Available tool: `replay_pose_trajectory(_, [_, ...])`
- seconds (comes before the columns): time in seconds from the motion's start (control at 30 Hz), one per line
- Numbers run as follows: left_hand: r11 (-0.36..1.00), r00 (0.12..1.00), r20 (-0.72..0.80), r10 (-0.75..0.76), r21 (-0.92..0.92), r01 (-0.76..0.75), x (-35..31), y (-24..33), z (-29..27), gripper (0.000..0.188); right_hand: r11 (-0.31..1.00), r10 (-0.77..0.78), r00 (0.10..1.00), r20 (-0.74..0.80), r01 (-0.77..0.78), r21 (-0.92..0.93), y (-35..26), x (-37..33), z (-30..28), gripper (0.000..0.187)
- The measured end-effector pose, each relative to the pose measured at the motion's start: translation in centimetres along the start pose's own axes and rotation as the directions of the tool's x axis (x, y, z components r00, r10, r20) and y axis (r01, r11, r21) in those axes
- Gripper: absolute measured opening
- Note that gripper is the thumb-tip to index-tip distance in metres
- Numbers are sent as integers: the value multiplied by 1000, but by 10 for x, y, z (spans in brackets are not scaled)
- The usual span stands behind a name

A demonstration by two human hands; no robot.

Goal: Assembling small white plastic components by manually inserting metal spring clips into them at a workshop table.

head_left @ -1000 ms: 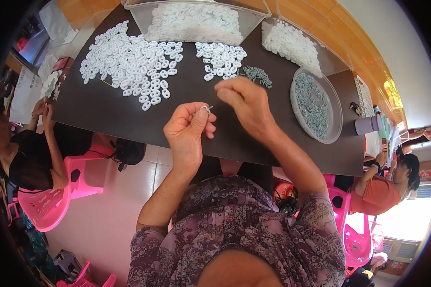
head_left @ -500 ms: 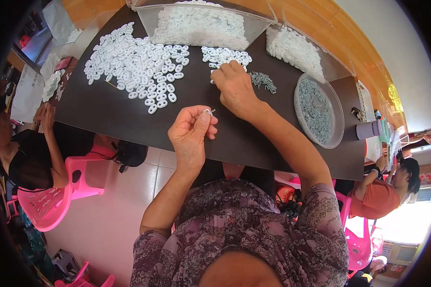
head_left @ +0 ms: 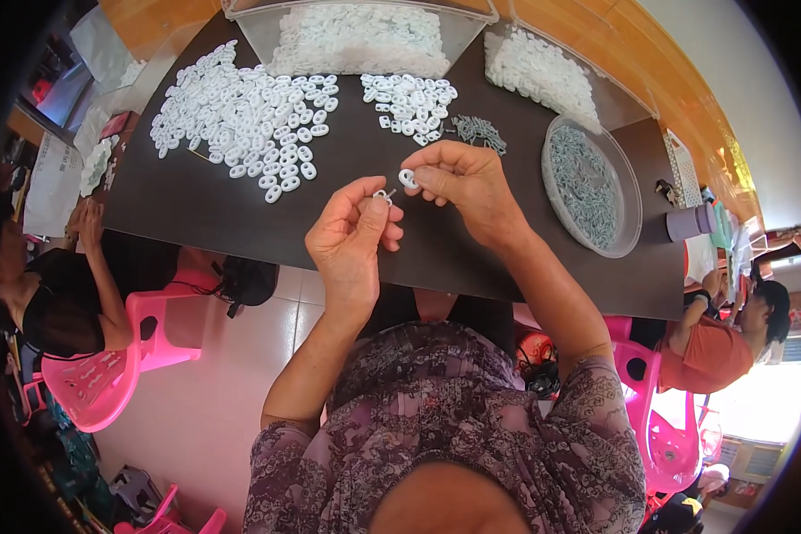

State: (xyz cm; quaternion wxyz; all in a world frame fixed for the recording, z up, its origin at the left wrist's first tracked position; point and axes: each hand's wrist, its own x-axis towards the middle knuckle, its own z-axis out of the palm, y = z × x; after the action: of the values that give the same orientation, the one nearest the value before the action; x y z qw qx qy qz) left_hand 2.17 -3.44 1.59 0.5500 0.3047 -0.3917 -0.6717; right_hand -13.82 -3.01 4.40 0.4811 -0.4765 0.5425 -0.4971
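Observation:
My left hand [head_left: 349,245] pinches a small white plastic piece [head_left: 381,195] between thumb and fingers, and a thin grey screw [head_left: 392,193] sticks out of it. Most of that piece is hidden by the fingertips. Close by on the right, my right hand [head_left: 472,198] grips a white oval piece with two holes [head_left: 408,178] by its edge. The two pieces are near each other but apart. Beyond my right hand lie a small group of white oval pieces [head_left: 411,102] and a little heap of grey screws [head_left: 479,133].
A large spread of white oval pieces [head_left: 249,116] covers the table's left side. At the back stand two clear bins [head_left: 467,55] of white parts. To the right are a round tub [head_left: 627,233] of grey screws and a purple cup [head_left: 687,222]. People sit at both sides.
My right hand has come back from the small group of white pieces toward my left hand, now with a white oval piece in its fingers. My left hand keeps its hold.

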Motion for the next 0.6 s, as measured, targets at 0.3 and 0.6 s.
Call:
replay_pose_trajectory(0.3, [999, 999, 33, -35, 32, 34, -6, 1, 7, 16, 994, 38, 998, -42, -34, 101, 3, -10, -1, 17])
replay_pose_trajectory(0.6, [996, 998, 21, -52, 79, 50, -8, -1, 8, 14, 996, -1, 999, -55, 6, 87, 5, -11, 3, 15])
